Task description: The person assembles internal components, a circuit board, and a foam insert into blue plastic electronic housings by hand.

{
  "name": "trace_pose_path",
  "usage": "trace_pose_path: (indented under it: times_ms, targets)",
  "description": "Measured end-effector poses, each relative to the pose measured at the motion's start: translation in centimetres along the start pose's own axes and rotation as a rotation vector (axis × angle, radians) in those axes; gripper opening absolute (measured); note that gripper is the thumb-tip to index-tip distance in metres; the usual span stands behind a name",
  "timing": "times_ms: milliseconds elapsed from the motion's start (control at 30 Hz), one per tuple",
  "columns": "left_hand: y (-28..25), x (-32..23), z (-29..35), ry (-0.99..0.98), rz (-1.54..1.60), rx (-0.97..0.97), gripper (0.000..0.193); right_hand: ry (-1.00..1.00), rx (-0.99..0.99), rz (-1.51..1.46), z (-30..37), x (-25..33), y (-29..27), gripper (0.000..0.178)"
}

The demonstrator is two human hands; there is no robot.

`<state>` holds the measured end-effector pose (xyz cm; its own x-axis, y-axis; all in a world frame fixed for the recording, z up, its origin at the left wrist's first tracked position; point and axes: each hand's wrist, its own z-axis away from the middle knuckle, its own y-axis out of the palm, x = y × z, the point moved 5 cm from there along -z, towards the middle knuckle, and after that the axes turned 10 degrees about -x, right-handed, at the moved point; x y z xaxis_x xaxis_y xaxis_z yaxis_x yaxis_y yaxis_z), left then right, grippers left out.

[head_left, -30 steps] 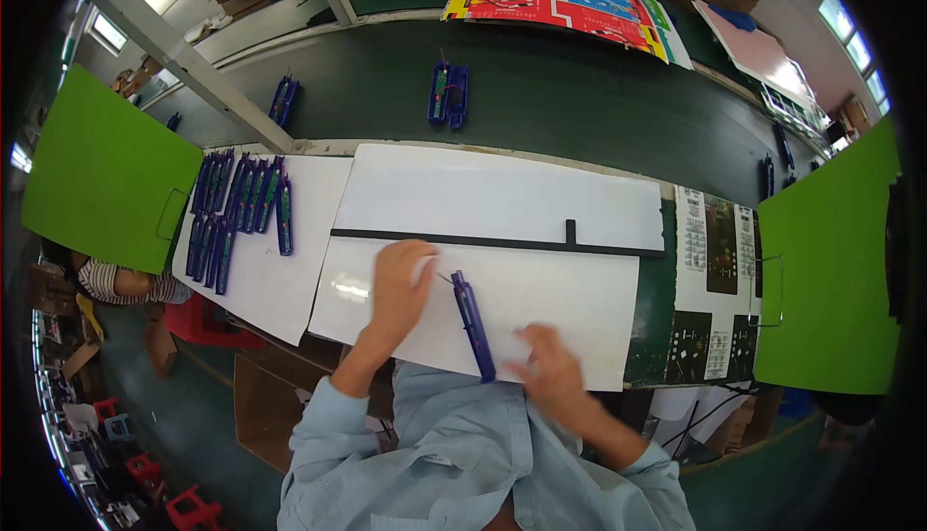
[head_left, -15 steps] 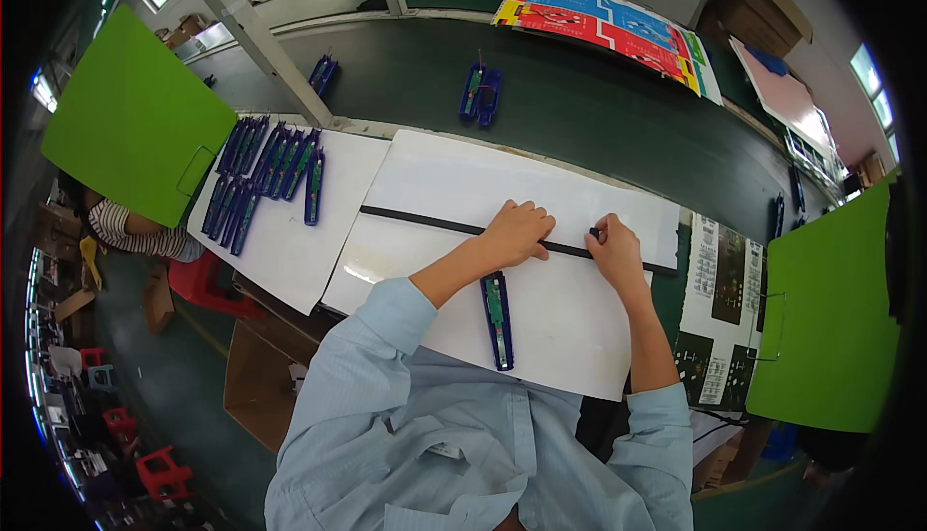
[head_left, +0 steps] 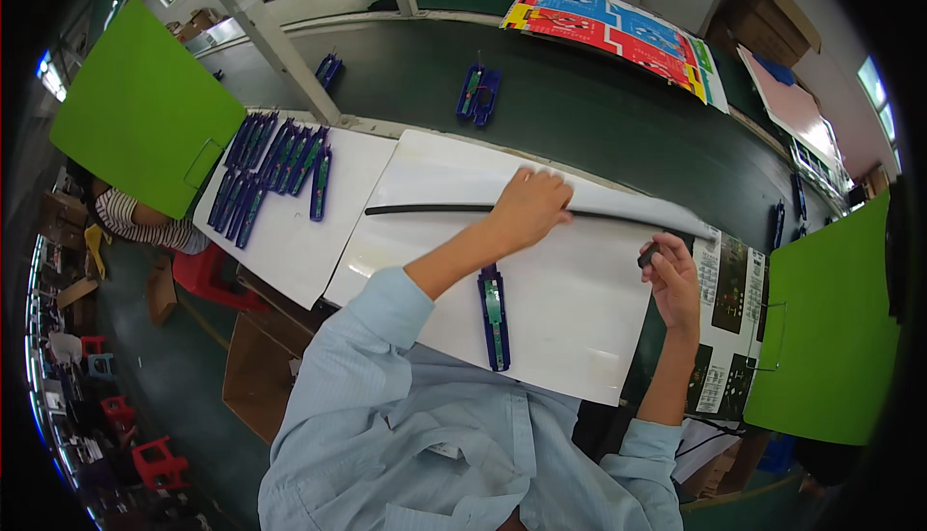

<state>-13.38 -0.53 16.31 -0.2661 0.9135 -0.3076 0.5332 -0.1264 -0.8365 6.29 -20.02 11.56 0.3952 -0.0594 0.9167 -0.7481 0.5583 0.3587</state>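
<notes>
A long, thin black strip (head_left: 425, 209) runs across the white board in front of me, its right part bowed and smeared by motion. My left hand (head_left: 529, 208) is closed around its middle, fingers curled and slightly blurred. Off the board's right edge, my right hand (head_left: 673, 280) pinches a small black block (head_left: 648, 256) between thumb and fingers. Between my forearms lies an open blue casing (head_left: 493, 319) with a green circuit board inside, untouched by either hand.
Several similar blue casings (head_left: 280, 159) lie in rows on the left white sheet. Another casing (head_left: 478, 95) sits on the green conveyor belt (head_left: 406, 68) beyond. Green panels (head_left: 145, 106) stand at both sides. A metal post (head_left: 275, 43) rises at the far left.
My right hand has moved right and nearer, away from the strip, with the small black block. My left hand has shifted slightly farther away, and the strip's right part has swung away from me.
</notes>
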Motion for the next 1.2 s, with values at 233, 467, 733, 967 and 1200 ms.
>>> trace_pose_path:
  times_ms: [233, 467, 733, 967, 1200]
  targets:
    - [-20.5, -1.5, -4.6, -0.040, 0.061, -0.595, 0.024, -0.037, 0.093, 0.289, -3.4, -2.9, 6.3, 0.026]
    - [-45.6, -5.4, 18.7, -0.435, -0.389, -0.975, 0.029, -0.119, 0.356, 0.422, -0.3, -3.0, 12.7, 0.024]
    - [-45.4, -9.9, 57.5, -1.292, -0.880, -1.033, 0.020, 0.023, 0.490, 0.416, 3.5, -2.8, 16.4, 0.022]
    - [-28.5, -6.5, 71.7, -1.483, -0.923, -0.923, 0.016, 0.020, 0.520, 0.434, 4.3, -3.7, 18.8, 0.023]
    - [-19.0, -3.8, 70.9, -1.508, -0.992, -0.679, 0.017, -0.006, 0.509, 0.503, 5.3, -3.6, 18.8, 0.022]
